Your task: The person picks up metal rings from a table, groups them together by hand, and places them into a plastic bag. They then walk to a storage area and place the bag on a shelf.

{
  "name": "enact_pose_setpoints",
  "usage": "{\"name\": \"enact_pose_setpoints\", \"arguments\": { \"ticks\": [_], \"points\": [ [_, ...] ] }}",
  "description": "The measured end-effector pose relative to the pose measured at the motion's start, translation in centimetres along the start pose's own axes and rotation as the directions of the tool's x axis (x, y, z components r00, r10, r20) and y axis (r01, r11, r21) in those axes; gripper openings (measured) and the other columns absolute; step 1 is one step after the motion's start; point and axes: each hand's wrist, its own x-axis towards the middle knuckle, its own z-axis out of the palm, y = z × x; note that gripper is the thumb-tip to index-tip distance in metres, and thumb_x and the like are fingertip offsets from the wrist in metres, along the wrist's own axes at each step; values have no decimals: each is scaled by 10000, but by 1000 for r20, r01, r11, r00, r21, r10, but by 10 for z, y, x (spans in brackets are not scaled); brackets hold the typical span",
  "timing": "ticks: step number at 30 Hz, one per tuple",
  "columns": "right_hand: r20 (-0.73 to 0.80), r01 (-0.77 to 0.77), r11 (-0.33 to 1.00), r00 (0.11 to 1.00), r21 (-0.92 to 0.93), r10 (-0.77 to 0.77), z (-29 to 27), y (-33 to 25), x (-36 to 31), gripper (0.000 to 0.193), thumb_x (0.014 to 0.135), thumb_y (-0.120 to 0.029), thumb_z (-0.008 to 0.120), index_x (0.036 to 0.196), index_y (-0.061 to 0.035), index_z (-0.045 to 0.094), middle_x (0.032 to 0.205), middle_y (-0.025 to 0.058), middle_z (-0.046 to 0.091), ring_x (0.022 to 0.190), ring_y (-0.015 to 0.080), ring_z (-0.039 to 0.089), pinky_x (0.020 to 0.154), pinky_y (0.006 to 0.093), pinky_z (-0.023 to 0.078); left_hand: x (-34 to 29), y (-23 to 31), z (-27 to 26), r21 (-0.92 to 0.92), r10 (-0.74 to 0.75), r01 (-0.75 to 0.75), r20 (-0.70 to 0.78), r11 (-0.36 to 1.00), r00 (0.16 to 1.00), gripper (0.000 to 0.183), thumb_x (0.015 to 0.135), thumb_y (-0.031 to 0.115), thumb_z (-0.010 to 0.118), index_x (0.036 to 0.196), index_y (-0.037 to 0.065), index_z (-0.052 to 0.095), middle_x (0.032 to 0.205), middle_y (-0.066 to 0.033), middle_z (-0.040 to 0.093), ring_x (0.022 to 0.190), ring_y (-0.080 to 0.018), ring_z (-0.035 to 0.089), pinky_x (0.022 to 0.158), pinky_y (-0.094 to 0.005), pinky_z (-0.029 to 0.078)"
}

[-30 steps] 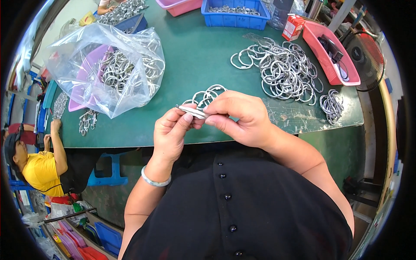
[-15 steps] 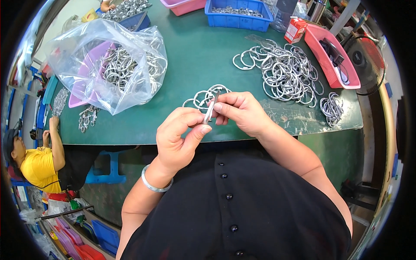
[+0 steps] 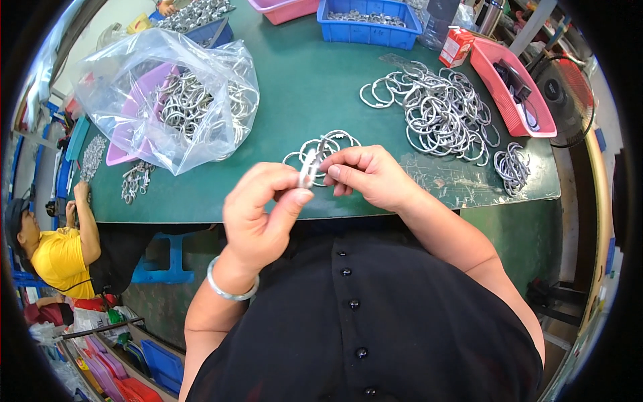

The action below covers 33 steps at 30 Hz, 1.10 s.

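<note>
My left hand (image 3: 258,214) is closed, with thumb and forefinger pinching a silvery metal ring (image 3: 309,169) that stands nearly edge-on and looks blurred. Close to its right side is my right hand (image 3: 368,175), thumb and fingertips pressed together. A thin greyish piece shows by those fingertips, too smeared to name. Behind the hands, a few loose metal rings (image 3: 345,135) lie on the green table (image 3: 301,87). Further right spreads a big heap of similar open rings (image 3: 445,114).
A clear plastic bag (image 3: 228,137) covers a purple basin (image 3: 124,137) of rings at left. At the back are a blue bin (image 3: 368,32) and a red carton (image 3: 457,47). A pink basket (image 3: 546,120) and small ring bundle (image 3: 513,169) sit right. Someone in yellow (image 3: 63,261) works at left.
My left hand has shifted left and slightly down with the ring, opening a small gap from my right fingers. My right hand has hardly moved.
</note>
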Motion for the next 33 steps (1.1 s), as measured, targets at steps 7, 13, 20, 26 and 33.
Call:
{"name": "enact_pose_setpoints", "arguments": {
  "ticks": [7, 13, 20, 26, 33],
  "points": [
    [160, 401, 535, 883, -743, -440, -1, 18, 8, 131, 782, -100, 577, 894, -41, 609, 759, 70, 596, 672, 190, 577, 596, 297, 461, 33, 26, -60, 407, 391, -284, -211, 868, 896, 134, 809, -33, 526, 941, -51, 543, 874, -93, 569, 756, -117, 524, 692, -219, 431],
    [384, 410, 36, 878, -911, -288, 26, 20, 20, 91, 662, -92, 527, 739, -84, 575, 714, 73, 568, 689, 246, 590, 586, 351, 476, 73, 8, -115, 744, 310, 65, -355, 665, 882, 192, 780, 86, 613, 928, -35, 587, 775, -57, 586, 616, -84, 499, 566, -192, 409],
    [405, 433, 37, 867, -901, -292, 19, 26, 31, 131, 674, -99, 521, 786, -100, 589, 694, 53, 533, 669, 244, 564, 554, 346, 452, 36, 18, -69, 725, 404, -162, -172, 669, 898, 144, 798, 42, 581, 914, -42, 590, 807, -52, 583, 676, -77, 510, 603, -188, 409],
    [333, 511, 512, 853, -691, -402, 7, 9, 34, 116, 738, -40, 590, 853, -42, 606, 718, 79, 555, 681, 235, 548, 605, 310, 437, -12, -27, -32, 117, -514, 522, -99, 845, 852, 206, 811, 78, 568, 982, -36, 550, 775, -33, 571, 620, -62, 480, 557, -187, 392],
    [377, 536, 739, 836, -409, -398, -8, 1, 26, 132, 769, -25, 568, 897, -14, 597, 773, 76, 581, 711, 164, 564, 646, 260, 439, -18, -49, -30, -417, -792, 838, 346, 351, 503, 254, 876, 223, 489, 961, -9, 548, 718, -46, 588, 502, -81, 503, 441, -181, 380]
  ]
}}
